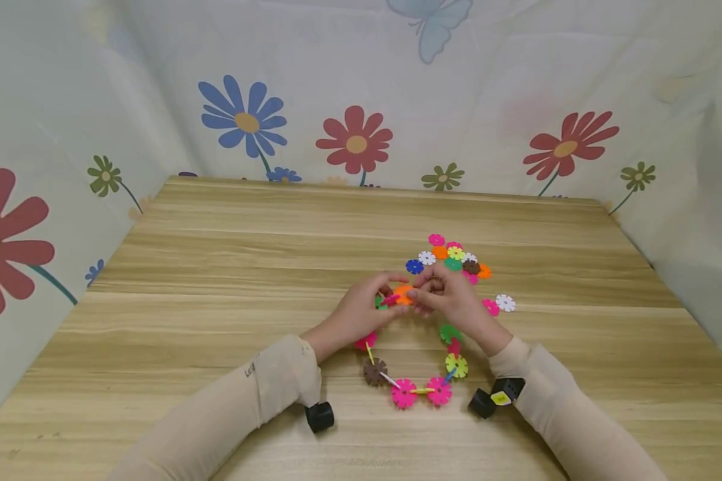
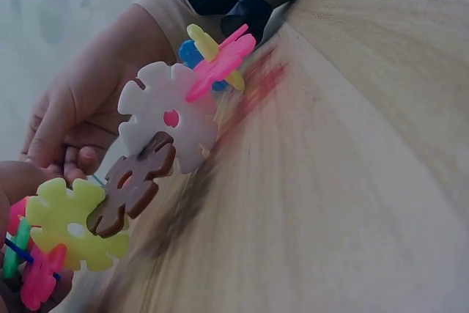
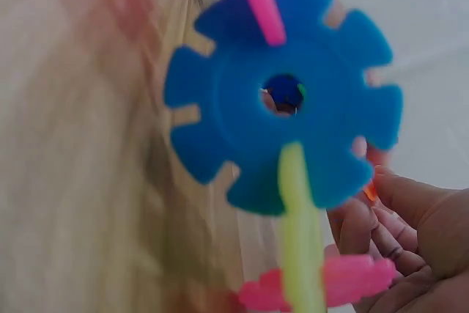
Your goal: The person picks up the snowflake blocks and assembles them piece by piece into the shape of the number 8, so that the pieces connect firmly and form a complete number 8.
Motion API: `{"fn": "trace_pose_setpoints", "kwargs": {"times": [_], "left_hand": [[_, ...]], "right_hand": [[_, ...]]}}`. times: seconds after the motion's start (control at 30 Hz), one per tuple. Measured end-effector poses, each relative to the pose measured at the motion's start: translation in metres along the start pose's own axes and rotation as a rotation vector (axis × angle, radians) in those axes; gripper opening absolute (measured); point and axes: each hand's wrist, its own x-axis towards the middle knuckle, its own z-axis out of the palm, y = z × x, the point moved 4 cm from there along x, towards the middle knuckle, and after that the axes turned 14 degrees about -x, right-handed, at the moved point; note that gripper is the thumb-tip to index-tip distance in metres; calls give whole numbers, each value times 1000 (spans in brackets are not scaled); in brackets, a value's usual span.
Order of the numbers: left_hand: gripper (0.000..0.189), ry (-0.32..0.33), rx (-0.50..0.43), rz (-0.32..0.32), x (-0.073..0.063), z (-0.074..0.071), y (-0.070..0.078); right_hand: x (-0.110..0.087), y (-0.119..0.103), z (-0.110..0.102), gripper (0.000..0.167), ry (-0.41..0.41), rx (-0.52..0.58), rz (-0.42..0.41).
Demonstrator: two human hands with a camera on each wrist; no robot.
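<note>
A chain of colourful notched plastic discs lies in a loop on the table, with a brown disc (image 1: 375, 371), a pink disc (image 1: 404, 394) and a yellow disc (image 1: 456, 365) slotted into others. At its far side my left hand (image 1: 357, 308) grips the chain's end by a pink disc (image 1: 390, 300). My right hand (image 1: 460, 306) pinches an orange disc (image 1: 404, 294) against that end; fingers partly hide the joint. In the left wrist view a white disc (image 2: 146, 137) hangs joined to a brown one. A large blue disc (image 3: 242, 100) fills the right wrist view.
Beyond the hands lies a loose group of discs, among them a blue disc (image 1: 414, 266) and an orange disc (image 1: 484, 271). Right of my right hand is a white disc (image 1: 505, 302). A flower-printed cloth (image 1: 313, 80) stands behind the wooden table (image 1: 247, 234).
</note>
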Motion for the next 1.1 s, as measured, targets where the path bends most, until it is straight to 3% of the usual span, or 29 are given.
{"fn": "trace_pose_setpoints", "kwargs": {"times": [0.2, 0.43, 0.63, 0.87, 1.1], "left_hand": [[40, 15, 49, 10, 0, -1, -1], [40, 38, 60, -46, 0, -2, -2], [38, 40, 71, -51, -1, -1, -2], [38, 38, 81, -60, -2, -1, 0], [38, 32, 76, -61, -4, -2, 0]], "right_hand": [[3, 4, -14, 19, 11, -153, -11], [2, 10, -41, 20, 5, -347, 6], [-4, 18, -63, 18, -11, -511, 41], [-13, 25, -80, 13, -96, -617, 57], [-20, 37, -84, 15, -186, -728, 96]]}}
